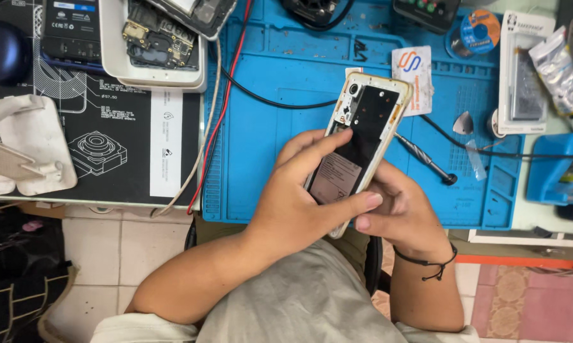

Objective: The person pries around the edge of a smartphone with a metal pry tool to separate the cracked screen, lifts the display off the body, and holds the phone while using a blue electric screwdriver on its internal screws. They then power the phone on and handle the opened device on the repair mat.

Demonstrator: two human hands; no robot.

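An opened smartphone with its back cover off shows a black battery and a pale gold frame. I hold it tilted above the blue work mat. My left hand wraps its lower half, thumb laid across the battery. My right hand cups the phone's lower right edge from underneath, thumb tip touching the frame near my left thumb.
A screwdriver lies on the mat right of the phone, beside a white card and a grey pick. A white tray holding phone parts sits upper left. Red, black and white cables cross the mat's left edge. A glue tube lies far right.
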